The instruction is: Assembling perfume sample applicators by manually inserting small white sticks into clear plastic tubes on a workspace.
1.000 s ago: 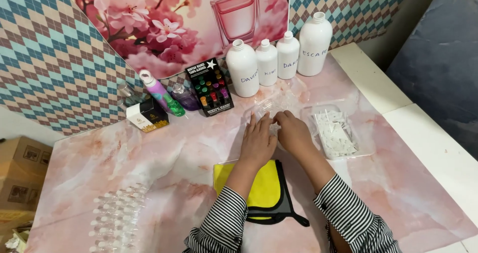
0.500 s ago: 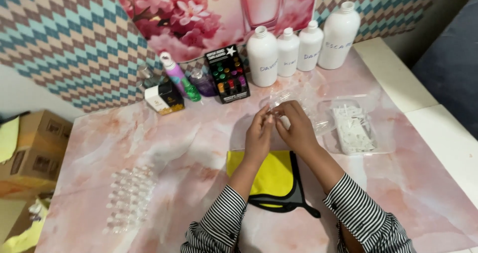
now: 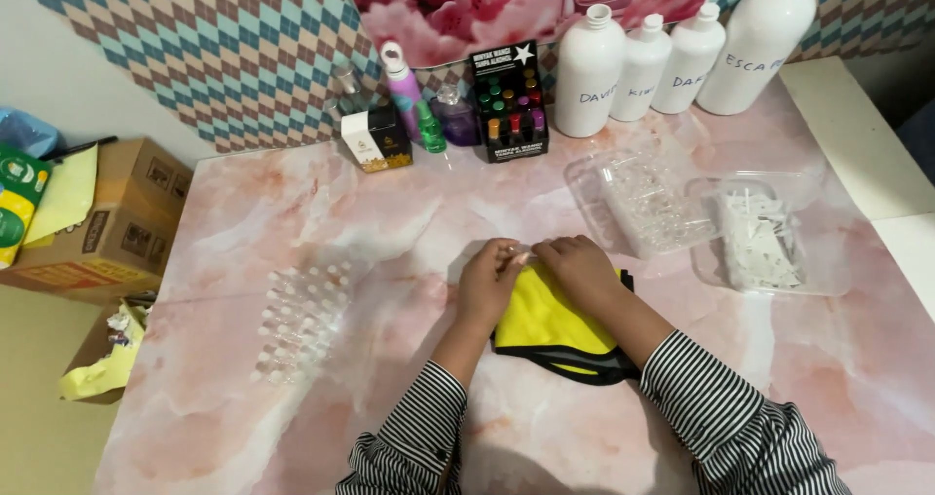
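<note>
My left hand (image 3: pixel 492 279) and my right hand (image 3: pixel 577 266) meet fingertip to fingertip on the pink marble table (image 3: pixel 390 222). Between the fingertips they pinch a small clear piece (image 3: pixel 523 257), too small to identify. Both hands rest over the far edge of a yellow cloth with black trim (image 3: pixel 555 329), which lies flat under my wrists. Striped sleeves cover both forearms.
Two clear trays lie at the right: one with small clear vials (image 3: pixel 643 203), one with white pieces (image 3: pixel 760 242). Several small clear vials (image 3: pixel 302 320) stand at the left. Along the back are white bottles (image 3: pixel 614 71), a black box of coloured bottles (image 3: pixel 509 105) and a purple spray bottle (image 3: pixel 404 76). Cardboard boxes (image 3: pixel 107 222) sit left of the table.
My hands have drawn back from beside the clear trays toward me, and are now over the cloth's far edge. The view has shifted to the left.
</note>
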